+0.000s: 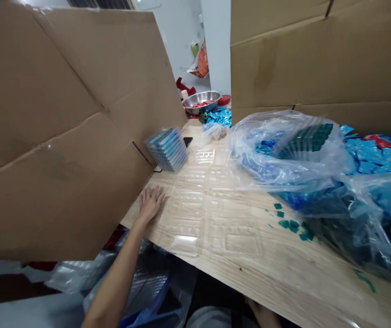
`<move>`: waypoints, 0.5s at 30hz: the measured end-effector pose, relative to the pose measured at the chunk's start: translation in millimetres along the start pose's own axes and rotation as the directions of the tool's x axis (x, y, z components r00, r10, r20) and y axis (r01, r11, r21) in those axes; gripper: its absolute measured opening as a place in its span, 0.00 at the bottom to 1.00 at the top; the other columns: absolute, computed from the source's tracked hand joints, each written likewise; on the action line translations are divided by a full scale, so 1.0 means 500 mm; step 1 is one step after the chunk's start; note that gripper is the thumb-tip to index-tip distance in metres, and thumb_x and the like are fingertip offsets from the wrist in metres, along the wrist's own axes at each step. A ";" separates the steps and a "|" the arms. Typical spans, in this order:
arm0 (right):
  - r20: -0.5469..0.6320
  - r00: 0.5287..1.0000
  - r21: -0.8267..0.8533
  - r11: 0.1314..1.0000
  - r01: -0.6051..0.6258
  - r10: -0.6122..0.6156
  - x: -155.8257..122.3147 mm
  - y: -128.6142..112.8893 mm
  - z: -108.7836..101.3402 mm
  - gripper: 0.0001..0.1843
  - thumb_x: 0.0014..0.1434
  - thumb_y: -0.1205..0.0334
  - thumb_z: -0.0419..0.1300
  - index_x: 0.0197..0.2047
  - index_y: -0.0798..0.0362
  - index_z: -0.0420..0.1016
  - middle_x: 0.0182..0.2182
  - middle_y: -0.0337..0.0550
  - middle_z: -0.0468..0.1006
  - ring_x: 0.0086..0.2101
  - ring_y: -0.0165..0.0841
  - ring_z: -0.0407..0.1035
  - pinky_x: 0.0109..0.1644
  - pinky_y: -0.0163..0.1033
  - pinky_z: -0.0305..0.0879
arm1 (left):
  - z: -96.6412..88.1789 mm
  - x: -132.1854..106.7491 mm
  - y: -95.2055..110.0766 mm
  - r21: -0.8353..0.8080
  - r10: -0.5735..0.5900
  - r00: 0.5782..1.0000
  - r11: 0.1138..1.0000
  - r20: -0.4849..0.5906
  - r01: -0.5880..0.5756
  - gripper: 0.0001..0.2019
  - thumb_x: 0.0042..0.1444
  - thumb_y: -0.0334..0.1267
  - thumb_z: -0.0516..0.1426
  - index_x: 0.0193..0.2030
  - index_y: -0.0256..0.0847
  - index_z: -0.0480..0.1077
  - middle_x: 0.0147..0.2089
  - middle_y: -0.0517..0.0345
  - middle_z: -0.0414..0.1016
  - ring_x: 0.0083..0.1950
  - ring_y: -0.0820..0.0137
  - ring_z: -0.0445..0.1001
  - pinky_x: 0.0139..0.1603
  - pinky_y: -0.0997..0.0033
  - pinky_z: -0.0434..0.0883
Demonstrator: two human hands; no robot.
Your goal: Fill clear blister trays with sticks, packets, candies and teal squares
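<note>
My left hand [151, 203] lies flat on the wooden table near its left edge, fingers stretched out and holding nothing. Just to its right, clear moulded plastic trays [185, 221] are laid out in rows on the tabletop. Beyond that hand, a stack of clear plastic packs with blue-green contents [167, 149] leans by the cardboard. Of my right arm only a part, my right hand [258, 312] or wrist, shows at the bottom, below the table's front edge; its fingers are hidden.
Large cardboard sheets [79, 127] stand at left and right [318, 68]. On the right, a clear plastic bag [280, 175] holds dark green pieces, beside blue packets [379, 157]. Green scraps [289, 224] lie scattered. Farther back are a phone [188, 141] and a metal bowl [202, 100].
</note>
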State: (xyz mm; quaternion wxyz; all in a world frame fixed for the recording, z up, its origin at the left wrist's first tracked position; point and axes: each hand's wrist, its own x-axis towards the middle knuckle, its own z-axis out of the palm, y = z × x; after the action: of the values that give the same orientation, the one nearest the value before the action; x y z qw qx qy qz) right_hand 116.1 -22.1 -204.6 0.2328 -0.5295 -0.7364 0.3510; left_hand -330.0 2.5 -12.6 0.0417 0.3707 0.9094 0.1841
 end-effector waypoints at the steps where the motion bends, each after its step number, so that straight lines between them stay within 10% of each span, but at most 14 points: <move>1: 0.006 1.000 -0.010 1.000 0.002 -0.002 0.004 0.006 0.003 0.26 0.59 0.38 0.54 0.47 0.50 0.76 0.45 0.48 0.78 0.46 0.42 0.72 0.52 0.52 0.68 | -0.001 -0.004 0.006 0.030 0.014 1.000 0.999 -0.016 -0.014 0.29 0.62 0.48 0.47 0.67 0.35 0.57 0.72 0.39 0.45 0.73 0.49 0.39 0.68 0.40 0.41; 9: 0.014 0.999 -0.106 0.993 0.042 -0.041 0.001 0.008 0.006 0.25 0.57 0.43 0.59 0.53 0.50 0.72 0.52 0.49 0.74 0.51 0.44 0.68 0.53 0.51 0.68 | 0.035 -0.026 0.084 0.133 0.232 0.972 0.963 0.032 -0.235 0.28 0.63 0.49 0.47 0.66 0.38 0.57 0.72 0.42 0.48 0.73 0.52 0.43 0.68 0.42 0.44; 15: -0.110 0.994 -0.235 0.971 -0.052 0.027 -0.035 0.025 -0.092 0.19 0.63 0.52 0.57 0.55 0.50 0.68 0.54 0.47 0.69 0.50 0.40 0.67 0.51 0.51 0.68 | 0.041 -0.037 0.081 0.155 0.239 0.969 0.957 0.066 -0.246 0.27 0.64 0.49 0.46 0.66 0.40 0.58 0.71 0.43 0.50 0.73 0.53 0.45 0.68 0.44 0.46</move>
State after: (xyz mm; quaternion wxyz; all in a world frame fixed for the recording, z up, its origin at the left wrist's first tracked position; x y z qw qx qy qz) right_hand 162.6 -23.6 -184.2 0.1994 -0.5860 -0.7490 0.2364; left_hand -285.3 22.5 -18.0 0.0098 0.4858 0.8677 0.1048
